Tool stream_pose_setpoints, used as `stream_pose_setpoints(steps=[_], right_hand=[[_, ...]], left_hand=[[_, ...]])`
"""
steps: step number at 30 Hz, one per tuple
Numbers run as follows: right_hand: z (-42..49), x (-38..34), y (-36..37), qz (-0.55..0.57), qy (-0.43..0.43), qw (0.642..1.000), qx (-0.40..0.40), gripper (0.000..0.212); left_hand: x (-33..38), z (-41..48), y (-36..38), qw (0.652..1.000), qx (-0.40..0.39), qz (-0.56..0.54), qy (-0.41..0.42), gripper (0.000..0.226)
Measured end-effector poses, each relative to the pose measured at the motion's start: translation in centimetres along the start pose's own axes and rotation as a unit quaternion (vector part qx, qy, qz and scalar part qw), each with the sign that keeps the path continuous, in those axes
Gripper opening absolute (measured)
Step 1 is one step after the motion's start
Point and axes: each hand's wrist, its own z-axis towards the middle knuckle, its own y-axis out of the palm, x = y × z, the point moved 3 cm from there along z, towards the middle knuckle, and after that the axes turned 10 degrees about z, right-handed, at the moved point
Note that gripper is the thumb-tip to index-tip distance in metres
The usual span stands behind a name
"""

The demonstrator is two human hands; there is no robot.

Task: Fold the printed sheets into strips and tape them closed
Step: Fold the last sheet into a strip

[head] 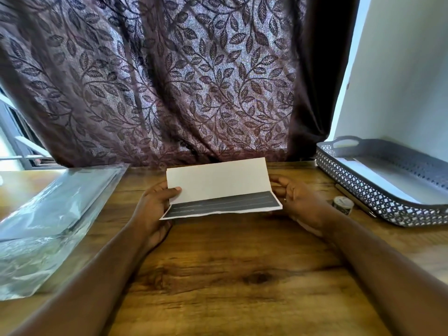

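holding the half-folded printed sheet (218, 183) just above the tabletop (218, 263), left hand (155, 204) pinches one end, right hand (298, 200) grips the other; uneven pressure could skew the crease, leaving a crooked strip.

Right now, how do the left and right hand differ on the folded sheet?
The left hand pinches the folded sheet at its left edge, thumb on the white face; the right hand sits at the right edge, no digit on that face. The left hand's fingers go behind the paper; the right hand's show, curled beside the edge. Shared: each holds one end of the sheet.
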Motion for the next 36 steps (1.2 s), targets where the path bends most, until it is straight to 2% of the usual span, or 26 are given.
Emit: stream_pose_setpoints(steps=[1,3,5,9,12,14,17,19,22,24,26,28,30,33,36], right_hand=[[0.1,0.1,0.2,-0.006,0.000,1.000,-0.004,0.074],[0.3,0.1,0.8,-0.033,-0.017,0.999,0.011,0.064],[0.3,0.1,0.9,-0.008,-0.028,0.999,0.035,0.055],[0.1,0.1,0.6,0.035,-0.038,0.994,0.093,0.052],[0.1,0.2,0.4,0.029,-0.034,0.992,0.121,0.048],[0.1,0.2,0.3,0.028,-0.030,0.991,0.128,0.043],[0.1,0.1,0.5,0.030,-0.031,0.990,0.137,0.033],[0.1,-0.1,0.5,0.032,-0.034,0.987,0.155,0.031],[-0.3,-0.8,0.7,0.089,-0.050,0.978,0.184,0.042],[-0.6,-1.5,1.4,0.155,-0.071,0.970,0.172,0.041],[-0.7,-2.0,3.1,0.197,-0.084,0.970,0.115,0.040],[-0.8,-1.5,5.5,0.174,-0.075,0.981,0.042,0.053],[-0.7,-0.2,7.8,0.129,-0.029,0.991,-0.003,0.059],[-0.4,1.1,9.5,0.072,0.028,0.997,0.018,0.066],[-0.3,1.2,9.0,0.170,0.025,0.983,0.057,0.062]], left_hand=[[-0.1,0.0,0.1,1.000,-0.003,-0.002,0.001,0.028],[-0.1,-0.2,0.6,1.000,-0.016,-0.002,0.005,0.029],[-0.1,-0.4,1.0,0.999,-0.023,-0.026,0.008,0.028],[0.0,-0.8,1.5,0.997,-0.042,-0.065,0.009,0.027],[0.0,-0.8,1.6,0.994,-0.079,-0.075,0.010,0.046],[0.0,-0.8,1.7,0.995,-0.083,-0.051,0.016,0.062],[-0.1,-0.8,1.9,0.998,-0.059,0.013,0.031,0.043],[-0.2,-0.8,2.0,0.995,-0.052,0.070,0.046,0.041],[-0.2,-1.3,2.6,0.990,-0.067,0.101,0.065,0.042],[0.0,-1.7,3.4,0.992,-0.069,0.078,0.077,0.042],[0.2,-2.2,4.3,0.993,-0.060,0.052,0.092,0.040],[0.1,-2.8,5.5,0.992,-0.060,0.036,0.104,0.039],[-0.2,-3.5,6.7,0.991,-0.072,0.032,0.104,0.041],[-0.5,-4.3,8.0,0.989,-0.083,0.044,0.111,0.033],[-0.4,-4.4,8.0,0.991,-0.071,0.038,0.111,0.036]])
